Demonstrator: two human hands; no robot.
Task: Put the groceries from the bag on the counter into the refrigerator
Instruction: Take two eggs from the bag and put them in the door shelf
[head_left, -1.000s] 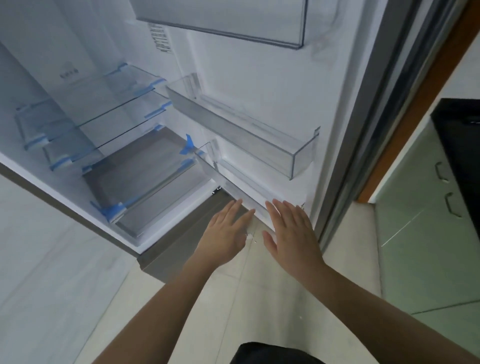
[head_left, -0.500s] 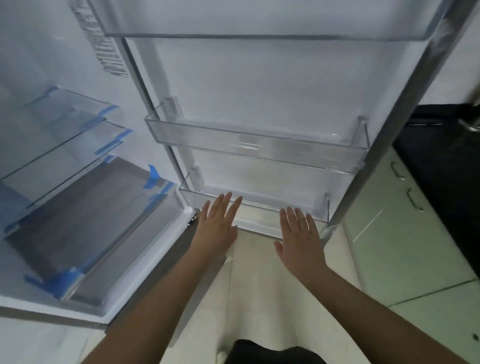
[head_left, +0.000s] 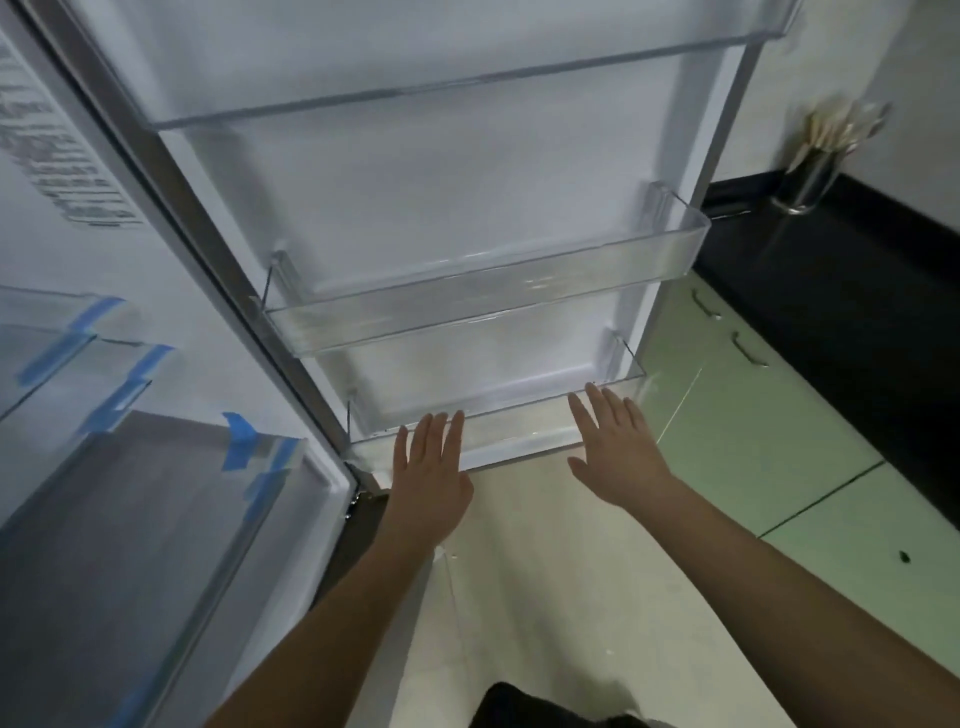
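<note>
Open refrigerator door filling twelve o'clock, bare clear door bins, lowest bin rim at centre, black counter at two o'clock (bag out of view), left hand and right hand flat, fingers spread, holding nothing, fingertips at that rim

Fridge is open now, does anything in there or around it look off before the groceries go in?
Blue tape still holds the crisper drawer and the glass shelves, so the fridge looks freshly unpacked. The door bins hold nothing. A small dark speck marks the green cabinet front. Both hands, left and right, are open and hold nothing.
</note>
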